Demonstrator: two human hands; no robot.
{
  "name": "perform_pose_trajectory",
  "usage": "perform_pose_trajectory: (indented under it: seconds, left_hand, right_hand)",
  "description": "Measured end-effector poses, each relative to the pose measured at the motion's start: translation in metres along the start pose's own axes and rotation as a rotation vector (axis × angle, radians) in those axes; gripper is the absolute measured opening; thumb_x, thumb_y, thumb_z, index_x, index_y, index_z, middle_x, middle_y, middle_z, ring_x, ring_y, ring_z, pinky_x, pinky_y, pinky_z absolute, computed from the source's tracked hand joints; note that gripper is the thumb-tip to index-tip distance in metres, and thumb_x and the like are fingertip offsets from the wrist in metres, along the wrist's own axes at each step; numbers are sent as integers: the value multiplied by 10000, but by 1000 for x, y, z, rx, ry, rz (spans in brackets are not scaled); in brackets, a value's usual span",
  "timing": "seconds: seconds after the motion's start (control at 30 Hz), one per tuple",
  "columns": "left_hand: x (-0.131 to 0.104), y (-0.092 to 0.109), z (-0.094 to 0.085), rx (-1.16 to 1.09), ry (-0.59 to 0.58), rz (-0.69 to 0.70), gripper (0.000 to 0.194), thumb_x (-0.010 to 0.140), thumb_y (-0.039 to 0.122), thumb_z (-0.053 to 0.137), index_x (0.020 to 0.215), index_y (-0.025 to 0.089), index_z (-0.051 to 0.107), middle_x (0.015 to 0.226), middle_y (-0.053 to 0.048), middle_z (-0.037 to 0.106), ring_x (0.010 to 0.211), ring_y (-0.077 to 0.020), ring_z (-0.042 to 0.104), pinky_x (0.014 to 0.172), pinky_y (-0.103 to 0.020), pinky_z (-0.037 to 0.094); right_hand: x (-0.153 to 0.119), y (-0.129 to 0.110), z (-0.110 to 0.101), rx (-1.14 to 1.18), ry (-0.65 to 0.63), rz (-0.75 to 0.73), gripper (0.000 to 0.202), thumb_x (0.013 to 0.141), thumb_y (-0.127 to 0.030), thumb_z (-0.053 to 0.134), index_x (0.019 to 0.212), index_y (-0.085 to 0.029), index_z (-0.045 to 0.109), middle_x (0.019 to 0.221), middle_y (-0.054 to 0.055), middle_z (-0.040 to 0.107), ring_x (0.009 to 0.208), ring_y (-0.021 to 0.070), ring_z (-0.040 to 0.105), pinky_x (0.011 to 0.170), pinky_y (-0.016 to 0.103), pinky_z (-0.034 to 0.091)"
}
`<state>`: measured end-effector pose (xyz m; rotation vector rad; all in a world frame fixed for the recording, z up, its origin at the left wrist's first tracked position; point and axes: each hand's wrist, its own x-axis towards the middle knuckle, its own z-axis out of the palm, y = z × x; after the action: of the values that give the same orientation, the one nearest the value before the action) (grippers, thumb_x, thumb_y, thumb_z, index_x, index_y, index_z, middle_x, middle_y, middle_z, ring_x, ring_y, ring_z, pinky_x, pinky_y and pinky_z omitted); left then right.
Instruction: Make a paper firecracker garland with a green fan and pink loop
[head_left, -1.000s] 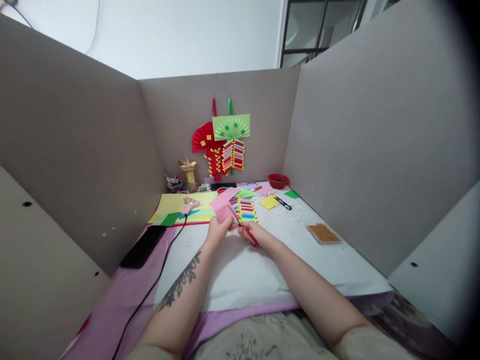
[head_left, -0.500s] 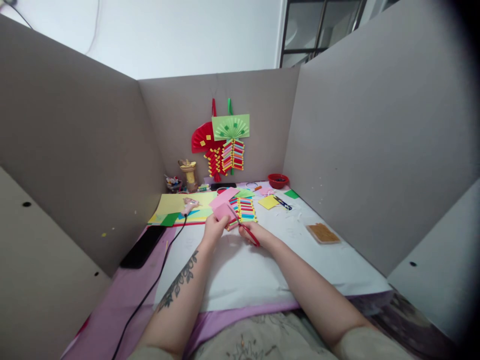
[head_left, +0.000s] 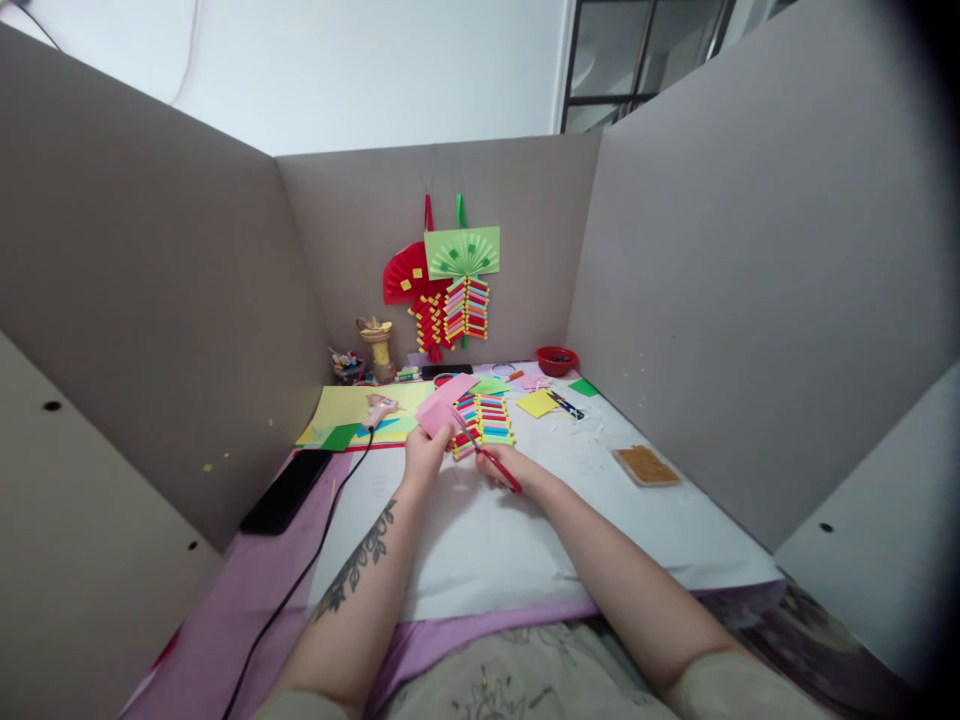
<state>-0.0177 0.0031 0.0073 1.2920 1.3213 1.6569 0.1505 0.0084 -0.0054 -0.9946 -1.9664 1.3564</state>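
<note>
My left hand [head_left: 426,452] is closed on the lower edge of a piece of pink paper [head_left: 437,415] above the middle of the table. The red-handled scissors [head_left: 501,468] are in my right hand [head_left: 504,464], their blades pointing up and left to the right edge of the paper. Whether the blades are parted is too small to tell. Behind them lie rows of small coloured paper rolls with yellow ends [head_left: 495,418]. Another pink sheet [head_left: 456,388] shows just beyond the held paper.
A pink glue gun [head_left: 381,408] rests on yellow sheets [head_left: 341,405], its black cord running toward me. A black phone [head_left: 286,492] lies left. To the right are a box cutter [head_left: 566,405], yellow paper [head_left: 537,403], a brown pad [head_left: 646,466] and a red bowl [head_left: 556,361].
My left hand and the pink paper have shifted slightly left, showing more of the coloured rolls. The scissors and my right hand have barely moved.
</note>
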Motion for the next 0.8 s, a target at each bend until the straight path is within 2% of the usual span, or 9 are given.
perform_pose_trajectory:
  seconds: [0.3, 0.63, 0.73, 0.8]
  left_hand:
    - [3, -8, 0, 40, -1, 27, 207, 678, 331, 586, 615, 136, 559, 525, 19, 515, 492, -101, 452, 468, -204, 339]
    - [2, -7, 1, 34, 3, 21, 205, 674, 332, 582, 621, 135, 561, 539, 14, 531, 501, -102, 466, 466, -202, 338]
    - [1, -5, 1, 24, -6, 24, 211, 676, 339, 584, 615, 140, 551, 533, 20, 524, 499, -99, 456, 470, -201, 342]
    - [1, -5, 1, 26, -8, 22, 215, 674, 342, 587, 612, 139, 550, 530, 20, 520, 498, -98, 452, 470, -201, 341]
  right_hand:
    - [3, 8, 0, -22, 17, -14, 424, 792, -521, 491, 925, -150, 647, 505, -71, 343, 417, 58, 285, 403, 181, 243]
    - [-1, -5, 2, 27, 28, 33, 396, 775, -483, 508, 878, -122, 636, 465, -82, 322, 391, 55, 275, 392, 187, 218]
    - [-2, -8, 2, 65, 26, 39, 351, 765, -437, 525, 885, -125, 631, 460, -84, 326, 388, 57, 288, 389, 187, 218]
    - [-2, -8, 2, 74, 37, 53, 295, 756, -406, 534, 821, -131, 620, 454, -80, 341, 388, 58, 301, 386, 187, 222]
